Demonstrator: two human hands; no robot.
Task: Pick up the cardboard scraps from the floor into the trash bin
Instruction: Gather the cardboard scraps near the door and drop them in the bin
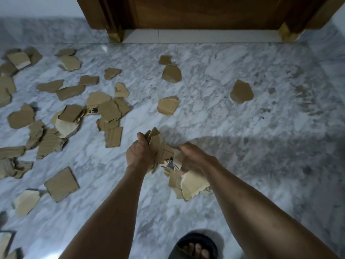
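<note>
Both my hands hold one bundle of torn cardboard scraps (164,156) above the marble floor. My left hand (138,154) grips the bundle's left side, thumb up. From the right, my right hand (194,157) curls its fingers round it, and larger pieces (192,186) hang below its wrist. Several more brown scraps lie on the floor, most in a heap at the left (104,109). Single scraps lie further out, among them one (168,105) ahead of my hands and one (241,91) at the right. No trash bin is in view.
A wooden door and frame (196,14) stand at the far edge, with a pale threshold tile (201,36) below. My foot in a dark sandal (194,246) is at the bottom. A dark-framed object (6,240) shows at the bottom left corner.
</note>
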